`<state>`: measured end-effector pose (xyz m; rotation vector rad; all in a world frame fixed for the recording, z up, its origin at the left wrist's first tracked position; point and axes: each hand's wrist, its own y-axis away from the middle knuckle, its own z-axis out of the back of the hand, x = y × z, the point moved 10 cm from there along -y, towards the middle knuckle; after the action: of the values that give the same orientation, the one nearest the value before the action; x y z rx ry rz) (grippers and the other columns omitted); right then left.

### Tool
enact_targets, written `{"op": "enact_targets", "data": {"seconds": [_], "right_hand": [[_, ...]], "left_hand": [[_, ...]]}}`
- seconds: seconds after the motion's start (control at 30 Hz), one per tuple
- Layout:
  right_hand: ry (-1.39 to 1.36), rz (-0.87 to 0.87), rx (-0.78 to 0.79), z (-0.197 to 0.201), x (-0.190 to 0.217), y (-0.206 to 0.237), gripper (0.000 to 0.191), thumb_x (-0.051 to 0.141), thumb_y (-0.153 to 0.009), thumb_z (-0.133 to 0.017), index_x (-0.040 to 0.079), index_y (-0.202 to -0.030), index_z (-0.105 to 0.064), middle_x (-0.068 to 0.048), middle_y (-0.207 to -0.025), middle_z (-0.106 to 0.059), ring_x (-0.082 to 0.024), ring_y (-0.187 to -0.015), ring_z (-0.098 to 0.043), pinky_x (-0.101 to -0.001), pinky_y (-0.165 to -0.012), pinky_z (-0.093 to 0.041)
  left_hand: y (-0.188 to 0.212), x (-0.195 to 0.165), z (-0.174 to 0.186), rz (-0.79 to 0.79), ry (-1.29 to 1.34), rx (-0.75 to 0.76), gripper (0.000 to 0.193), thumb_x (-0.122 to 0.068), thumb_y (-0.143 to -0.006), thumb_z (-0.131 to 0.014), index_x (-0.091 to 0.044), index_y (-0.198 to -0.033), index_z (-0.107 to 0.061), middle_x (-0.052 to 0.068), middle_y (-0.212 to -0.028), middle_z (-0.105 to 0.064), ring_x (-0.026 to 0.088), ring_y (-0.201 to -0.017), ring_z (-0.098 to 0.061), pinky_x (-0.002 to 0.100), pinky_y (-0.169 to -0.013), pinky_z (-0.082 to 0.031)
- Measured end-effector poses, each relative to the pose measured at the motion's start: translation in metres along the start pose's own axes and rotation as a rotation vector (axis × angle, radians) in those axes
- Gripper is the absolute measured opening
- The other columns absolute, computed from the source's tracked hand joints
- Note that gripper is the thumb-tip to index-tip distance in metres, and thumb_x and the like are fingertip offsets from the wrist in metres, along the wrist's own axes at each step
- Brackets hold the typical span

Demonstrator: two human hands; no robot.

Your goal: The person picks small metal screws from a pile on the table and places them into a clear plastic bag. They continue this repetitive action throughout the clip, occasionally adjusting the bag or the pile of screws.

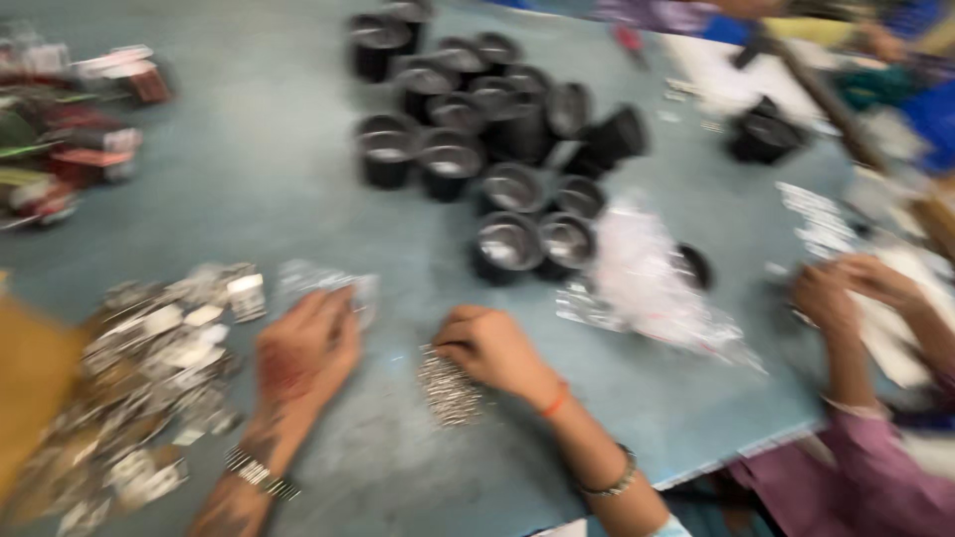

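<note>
The picture is motion-blurred. My left hand point(303, 353) lies palm down on the grey-blue table point(259, 189), its fingertips on a small clear plastic packet point(328, 288). My right hand point(492, 348) is curled with its fingers closed, resting on a little heap of small silver metal pieces point(448, 388). Whether it pinches any of them I cannot tell. Both wrists wear bangles. A pile of silvery packets point(159, 368) spreads just left of my left hand.
Several black cups with shiny insides point(477, 129) cluster at the table's middle and far side. A crumpled clear plastic bag point(647, 283) lies to the right. Another person's hands point(846, 293) work at the right edge. Red and green packs point(70, 129) sit far left.
</note>
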<state>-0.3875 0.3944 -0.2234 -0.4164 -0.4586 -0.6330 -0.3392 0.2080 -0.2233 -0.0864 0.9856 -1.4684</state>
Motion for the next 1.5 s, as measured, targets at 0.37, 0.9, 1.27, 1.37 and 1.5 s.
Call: {"op": "enact_targets", "data": {"seconds": [0.37, 0.9, 1.27, 1.37, 1.5], "right_hand": [[0.158, -0.068, -0.048, 0.038, -0.009, 0.021, 0.014, 0.017, -0.077, -0.071, 0.011, -0.089, -0.072, -0.006, -0.093, -0.069, -0.027, -0.090, -0.070, -0.0408, -0.075, -0.055], [-0.454, -0.507, 0.096, 0.048, -0.141, 0.036, 0.013, 0.008, -0.085, -0.064, 0.001, -0.084, -0.075, -0.003, -0.072, -0.070, -0.012, -0.064, -0.071, -0.0242, -0.058, -0.053], [-0.162, -0.401, 0.085, 0.044, -0.092, 0.027, 0.018, 0.017, -0.072, -0.086, 0.003, -0.080, -0.077, -0.010, -0.072, -0.073, -0.017, -0.060, -0.067, -0.0311, -0.058, -0.052], [-0.108, -0.359, 0.083, 0.044, -0.085, 0.024, 0.018, 0.015, -0.069, -0.087, 0.004, -0.080, -0.080, -0.010, -0.074, -0.074, -0.018, -0.061, -0.068, -0.0319, -0.058, -0.052], [-0.088, -0.370, 0.072, 0.045, -0.084, 0.020, 0.017, 0.015, -0.071, -0.086, 0.004, -0.082, -0.080, -0.011, -0.076, -0.074, -0.020, -0.063, -0.070, -0.0327, -0.059, -0.053]], "left_hand": [[-0.003, -0.027, -0.042, -0.023, -0.169, 0.091, 0.021, -0.020, -0.094, -0.072, -0.018, -0.114, -0.077, -0.003, -0.100, -0.075, 0.017, -0.080, -0.073, 0.031, -0.074, -0.059], [-0.018, -0.028, -0.067, 0.021, 0.036, 0.108, 0.021, -0.014, -0.087, -0.069, -0.012, -0.108, -0.076, 0.007, -0.093, -0.073, 0.030, -0.077, -0.071, 0.041, -0.068, -0.057], [-0.016, -0.031, -0.058, 0.038, 0.066, 0.149, 0.024, -0.014, -0.087, -0.068, -0.010, -0.108, -0.076, 0.008, -0.095, -0.074, 0.030, -0.073, -0.072, 0.040, -0.066, -0.057], [-0.017, -0.031, -0.059, 0.042, 0.043, 0.172, 0.023, -0.014, -0.087, -0.068, -0.010, -0.108, -0.077, 0.007, -0.093, -0.074, 0.030, -0.072, -0.071, 0.041, -0.066, -0.057], [-0.020, -0.031, -0.056, 0.033, 0.059, 0.162, 0.022, -0.013, -0.088, -0.067, -0.010, -0.107, -0.077, 0.007, -0.094, -0.074, 0.029, -0.073, -0.071, 0.040, -0.067, -0.057]]}}
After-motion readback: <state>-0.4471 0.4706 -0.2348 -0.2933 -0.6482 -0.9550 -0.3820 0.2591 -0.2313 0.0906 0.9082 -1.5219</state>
